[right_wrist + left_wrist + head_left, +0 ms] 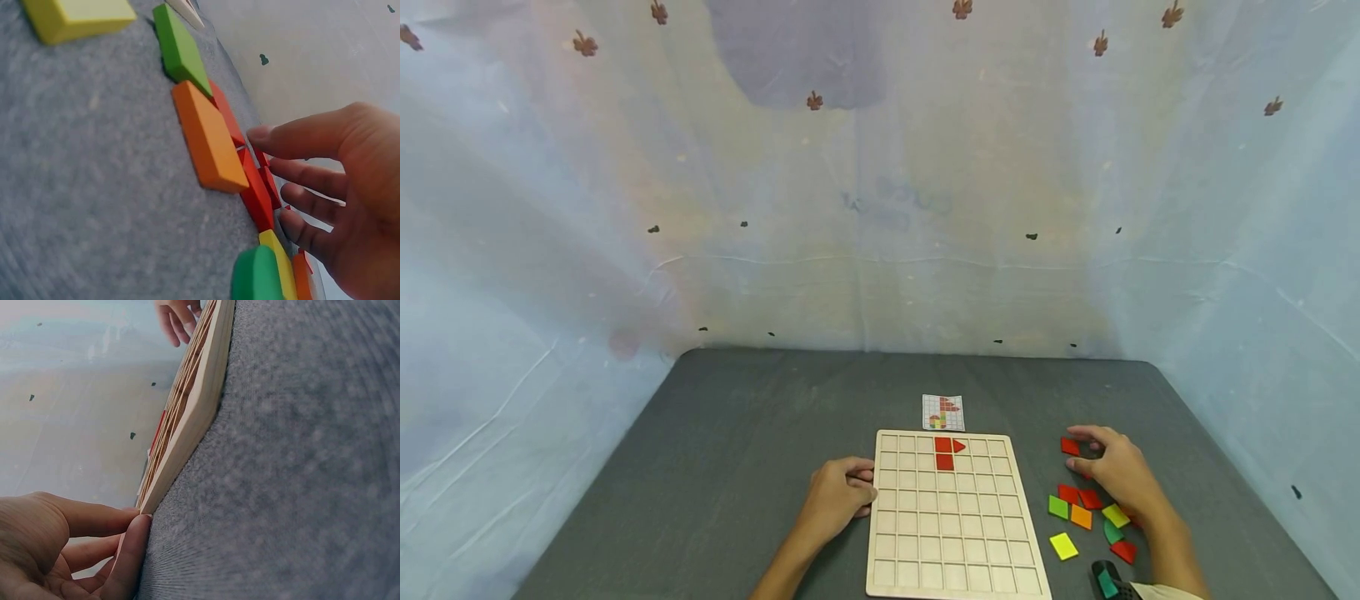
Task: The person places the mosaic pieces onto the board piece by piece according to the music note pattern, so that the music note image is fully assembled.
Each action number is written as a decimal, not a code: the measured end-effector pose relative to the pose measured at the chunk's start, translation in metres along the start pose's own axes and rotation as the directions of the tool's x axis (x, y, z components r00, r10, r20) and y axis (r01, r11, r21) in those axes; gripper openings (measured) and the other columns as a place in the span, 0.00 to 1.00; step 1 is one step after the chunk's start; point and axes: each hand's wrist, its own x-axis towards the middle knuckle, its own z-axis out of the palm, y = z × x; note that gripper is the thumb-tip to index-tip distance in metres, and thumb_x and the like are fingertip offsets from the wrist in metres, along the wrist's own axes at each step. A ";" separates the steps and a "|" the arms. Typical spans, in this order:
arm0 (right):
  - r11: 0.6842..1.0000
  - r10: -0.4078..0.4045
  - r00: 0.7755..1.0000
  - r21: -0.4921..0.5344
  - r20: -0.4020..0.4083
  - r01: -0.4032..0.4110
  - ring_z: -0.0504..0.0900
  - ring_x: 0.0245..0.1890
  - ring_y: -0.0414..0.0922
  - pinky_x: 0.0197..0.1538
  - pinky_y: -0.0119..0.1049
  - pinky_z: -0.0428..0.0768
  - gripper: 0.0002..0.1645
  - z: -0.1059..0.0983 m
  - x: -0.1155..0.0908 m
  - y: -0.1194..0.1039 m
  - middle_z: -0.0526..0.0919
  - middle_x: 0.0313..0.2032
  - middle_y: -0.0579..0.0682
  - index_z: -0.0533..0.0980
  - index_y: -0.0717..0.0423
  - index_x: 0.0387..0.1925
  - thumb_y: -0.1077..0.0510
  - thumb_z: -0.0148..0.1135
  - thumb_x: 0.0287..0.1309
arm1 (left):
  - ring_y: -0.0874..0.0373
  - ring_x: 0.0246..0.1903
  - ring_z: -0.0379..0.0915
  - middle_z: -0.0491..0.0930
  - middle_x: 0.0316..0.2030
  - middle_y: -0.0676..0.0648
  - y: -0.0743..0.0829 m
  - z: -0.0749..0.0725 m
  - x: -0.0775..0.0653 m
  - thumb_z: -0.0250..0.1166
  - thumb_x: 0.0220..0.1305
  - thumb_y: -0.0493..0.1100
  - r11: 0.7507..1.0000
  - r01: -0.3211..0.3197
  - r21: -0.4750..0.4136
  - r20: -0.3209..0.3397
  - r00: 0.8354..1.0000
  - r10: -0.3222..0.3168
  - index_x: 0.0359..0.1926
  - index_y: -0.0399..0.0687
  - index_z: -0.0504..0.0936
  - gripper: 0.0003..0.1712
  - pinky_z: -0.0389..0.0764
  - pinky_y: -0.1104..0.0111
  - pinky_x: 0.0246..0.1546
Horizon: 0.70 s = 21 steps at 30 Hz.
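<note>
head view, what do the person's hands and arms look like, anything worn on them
The left hand and right hand are bare, with no gloves or rings showing. The visible left forearm is uncovered. At the right arm's lower end, a bit of cream sleeve shows. Beside it is a black device with a teal-green face; whether it is worn is unclear.

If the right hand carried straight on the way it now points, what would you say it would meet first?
The right hand would probably meet the red tile showing between its thumb and fingers in the head view; depth is unclear, so it might pass above.
</note>
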 end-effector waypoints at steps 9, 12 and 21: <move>0.999 -0.026 1.000 -0.022 -0.005 0.026 0.80 0.50 0.57 0.49 0.55 0.82 0.29 0.001 0.000 -0.003 0.82 0.54 0.62 0.80 0.62 0.62 0.54 0.74 0.63 | 0.56 0.35 0.84 0.85 0.41 0.41 0.001 0.001 -0.001 0.71 0.58 0.27 1.000 0.012 0.017 -0.014 1.000 -0.012 0.54 0.28 0.85 0.21 0.90 0.69 0.29; 0.999 -0.038 0.999 -0.027 -0.011 0.038 0.80 0.47 0.52 0.45 0.47 0.80 0.26 0.000 0.000 -0.003 0.84 0.50 0.57 0.82 0.63 0.60 0.55 0.74 0.63 | 0.56 0.36 0.84 0.85 0.40 0.41 0.002 0.002 0.000 0.71 0.57 0.27 1.000 0.014 0.019 -0.019 1.000 -0.013 0.53 0.28 0.85 0.21 0.90 0.69 0.29; 0.998 0.056 0.998 -0.025 0.015 -0.056 0.80 0.46 0.54 0.47 0.50 0.81 0.23 -0.003 0.003 -0.006 0.81 0.49 0.61 0.84 0.65 0.52 0.51 0.73 0.64 | 0.56 0.37 0.85 0.85 0.41 0.41 0.000 0.002 0.000 0.70 0.57 0.27 1.000 0.013 0.011 -0.007 1.000 -0.013 0.54 0.27 0.85 0.21 0.90 0.68 0.29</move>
